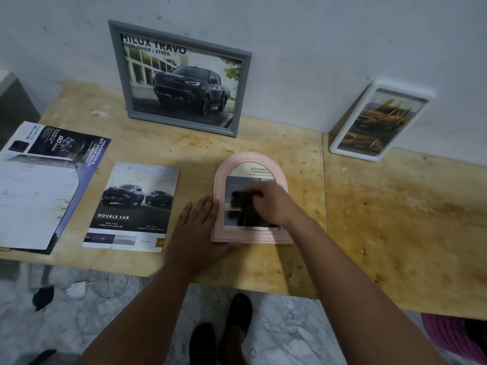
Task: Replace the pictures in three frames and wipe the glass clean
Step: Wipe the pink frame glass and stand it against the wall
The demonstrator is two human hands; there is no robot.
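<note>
A pink arched frame point(283, 180) lies flat on the wooden table point(382, 219), near its front edge, with a printed picture inside. My right hand point(271, 204) presses a dark cloth point(241, 198) onto the frame's glass. My left hand point(197, 225) lies flat with fingers spread against the frame's left edge. A grey frame point(181, 80) with a dark pickup picture leans upright on the wall behind. A white frame point(379, 122) with a yellow vehicle picture leans on the wall at the right.
A loose "Double Cab" car page point(137, 206) lies left of the pink frame, and an open brochure point(44, 180) lies at the far left. A pink basket point(453, 338) stands below the table at the right. My feet in dark sandals point(224, 333) stand on the marble floor.
</note>
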